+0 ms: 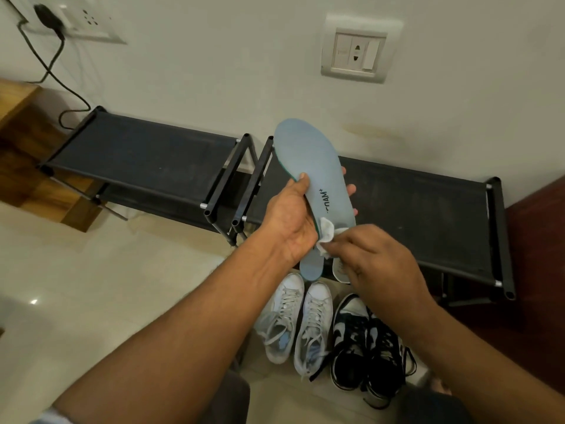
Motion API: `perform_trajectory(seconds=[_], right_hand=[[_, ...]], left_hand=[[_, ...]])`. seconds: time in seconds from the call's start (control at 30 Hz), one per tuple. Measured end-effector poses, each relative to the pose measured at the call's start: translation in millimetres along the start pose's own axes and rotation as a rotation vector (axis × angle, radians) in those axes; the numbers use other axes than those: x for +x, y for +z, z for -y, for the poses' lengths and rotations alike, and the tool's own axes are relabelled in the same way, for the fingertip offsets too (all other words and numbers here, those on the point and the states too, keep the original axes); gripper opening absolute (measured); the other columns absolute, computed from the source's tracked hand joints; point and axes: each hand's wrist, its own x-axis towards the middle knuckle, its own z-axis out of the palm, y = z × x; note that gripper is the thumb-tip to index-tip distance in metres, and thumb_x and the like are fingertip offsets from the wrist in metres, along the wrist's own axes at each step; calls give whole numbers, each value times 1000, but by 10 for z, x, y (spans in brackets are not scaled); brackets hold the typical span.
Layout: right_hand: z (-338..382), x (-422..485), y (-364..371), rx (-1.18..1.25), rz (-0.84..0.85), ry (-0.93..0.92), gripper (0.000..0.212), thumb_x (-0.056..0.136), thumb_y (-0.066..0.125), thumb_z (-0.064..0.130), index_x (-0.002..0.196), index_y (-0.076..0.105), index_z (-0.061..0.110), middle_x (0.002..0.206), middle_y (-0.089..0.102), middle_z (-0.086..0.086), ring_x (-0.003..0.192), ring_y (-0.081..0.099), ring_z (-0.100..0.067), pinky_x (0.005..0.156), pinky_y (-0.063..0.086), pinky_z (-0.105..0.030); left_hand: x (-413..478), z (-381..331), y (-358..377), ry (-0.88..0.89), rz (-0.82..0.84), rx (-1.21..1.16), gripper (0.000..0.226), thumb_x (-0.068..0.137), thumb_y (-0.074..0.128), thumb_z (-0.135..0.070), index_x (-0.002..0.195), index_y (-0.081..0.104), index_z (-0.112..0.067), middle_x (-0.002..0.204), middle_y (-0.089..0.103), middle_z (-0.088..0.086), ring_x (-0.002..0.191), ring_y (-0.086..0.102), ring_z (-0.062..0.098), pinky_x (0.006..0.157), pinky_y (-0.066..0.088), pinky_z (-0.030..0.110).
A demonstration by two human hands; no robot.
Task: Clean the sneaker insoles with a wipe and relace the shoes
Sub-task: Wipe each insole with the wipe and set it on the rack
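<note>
My left hand [292, 217] grips a light blue insole [308, 160] from beneath, thumb on its left edge and fingertips showing past its right edge. The insole is held up, toe pointing away, with black lettering near its middle. My right hand [376, 255] pinches a crumpled white wipe [326, 235] against the heel half of the insole. On the floor below stand a pair of white sneakers [298, 322] with grey laces and a pair of black-and-white sneakers [363, 344] with loose black laces.
Two low black fabric shoe racks [146, 157] stand side by side against the white wall. A white object [341, 270] peeks out beneath my right hand. Wooden furniture [21, 148] is at the left, with a cable hanging from a wall socket [49, 13].
</note>
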Motion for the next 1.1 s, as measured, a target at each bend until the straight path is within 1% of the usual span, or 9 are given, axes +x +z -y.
perform_trajectory(seconds=[0.13,0.23,0.37,0.47,0.53,0.8,0.87,1.0,1.1], right_hand=[[-103,50,-49,51,-97,107,20,85,78,7,104,81,12,101,74,-1,93,69,-22,75,61,-39],[-4,-20,45,13,4,-18,24,86,78,7,110,79,13,105,72,1,98,68,-23,75,61,-41],[-131,56,-50,56,-117,129,22,83,81,3,103,81,12,101,74,-2,93,68,-23,75,61,-40],[7,7,2,12,-25,-19,22,84,81,6,106,80,12,103,73,-1,97,68,-23,75,62,-40],[-39,34,-16,47,-59,26,21,84,82,6,104,81,12,101,73,-1,95,69,-23,74,61,-42],[-85,47,-58,65,-99,44,21,89,80,10,109,80,11,106,73,-2,98,68,-21,80,60,-38],[-182,98,-118,82,-169,110,21,89,80,7,109,80,10,105,73,-3,95,67,-21,81,59,-36],[-146,83,-90,27,-91,-16,19,91,78,11,109,80,9,109,74,-3,100,68,-23,88,55,-30],[-262,150,-156,14,-134,27,20,88,80,10,108,81,9,109,75,-4,99,69,-25,92,49,-26]], left_hand=[[25,-25,-32,6,6,-36,47,117,32,-40,156,41,-17,133,73,15,121,71,40,89,63,60],[16,-9,-26,-14,0,-35,47,116,32,-41,157,41,-18,134,73,14,122,71,39,88,63,59],[42,-35,-50,-12,20,-77,48,117,31,-41,157,41,-17,132,74,14,118,73,39,88,63,57],[21,-8,-23,-41,29,-73,49,116,31,-43,158,39,-18,133,73,13,119,73,38,86,64,58],[23,5,-13,-66,29,-79,51,116,30,-44,158,40,-15,134,73,12,120,72,39,85,64,59],[-41,-45,-3,-155,-14,-101,57,116,29,-46,144,55,-3,137,72,13,133,63,41,104,51,63],[-27,-72,-36,-139,-6,-85,57,117,29,-45,150,50,-4,138,71,14,133,63,43,104,53,61],[-93,46,-13,-125,79,11,47,116,32,-42,153,47,-16,138,70,16,125,68,43,101,59,54],[-161,144,30,-103,140,114,40,116,37,-36,148,54,-18,140,69,19,127,66,37,111,52,53]])
